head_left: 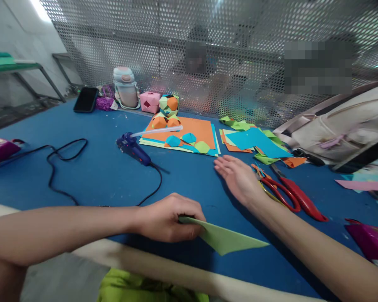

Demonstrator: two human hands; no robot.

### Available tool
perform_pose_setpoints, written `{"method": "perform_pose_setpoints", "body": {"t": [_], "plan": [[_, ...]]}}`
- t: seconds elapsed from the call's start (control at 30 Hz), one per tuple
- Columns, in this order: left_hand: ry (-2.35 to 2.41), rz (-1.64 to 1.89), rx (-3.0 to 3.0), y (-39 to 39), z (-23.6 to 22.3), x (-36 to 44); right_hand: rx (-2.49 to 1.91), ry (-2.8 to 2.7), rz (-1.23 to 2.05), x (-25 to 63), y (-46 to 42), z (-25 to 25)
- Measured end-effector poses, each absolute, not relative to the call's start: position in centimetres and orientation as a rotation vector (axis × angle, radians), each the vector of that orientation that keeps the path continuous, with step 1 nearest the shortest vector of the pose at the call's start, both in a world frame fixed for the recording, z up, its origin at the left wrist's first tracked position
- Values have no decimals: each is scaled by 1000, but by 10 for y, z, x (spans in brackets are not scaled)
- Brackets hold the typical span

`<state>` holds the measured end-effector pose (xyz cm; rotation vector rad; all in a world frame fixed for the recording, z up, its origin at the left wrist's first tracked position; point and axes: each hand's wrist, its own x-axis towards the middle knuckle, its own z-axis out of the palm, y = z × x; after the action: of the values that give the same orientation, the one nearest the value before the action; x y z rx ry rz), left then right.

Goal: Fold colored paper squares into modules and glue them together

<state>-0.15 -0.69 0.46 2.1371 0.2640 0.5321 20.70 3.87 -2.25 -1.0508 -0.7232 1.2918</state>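
My left hand is closed on a piece of light green paper, pinched between thumb and fingers over the front edge of the table. The paper's pointed end sticks out to the right. My right hand holds nothing; its fingers are stretched out just above the blue tabletop. Beyond its fingertips lies a stack of coloured paper with an orange sheet on top. Several folded paper pieces rest on that stack. Close to my right wrist are red-handled scissors and a red cutter.
A blue glue gun with a glue stick lies left of centre, its black cord looping leftward. Along the back stand a phone, a bottle, a pink paper box and a paper ball. A light bag leans at right.
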Motion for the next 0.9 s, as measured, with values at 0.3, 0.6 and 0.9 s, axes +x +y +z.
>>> {"method": "perform_pose_setpoints", "body": {"t": [0.3, 0.6, 0.9], "plan": [[579, 458, 1947, -4, 5, -3, -1145, -762, 1137, 199, 51, -27], [753, 511, 1423, 2, -4, 0, -1242, -1023, 1289, 224, 0, -26], [724, 540, 1243, 7, -5, 5, -1078, -1752, 632, 228, -21, -11]]}}
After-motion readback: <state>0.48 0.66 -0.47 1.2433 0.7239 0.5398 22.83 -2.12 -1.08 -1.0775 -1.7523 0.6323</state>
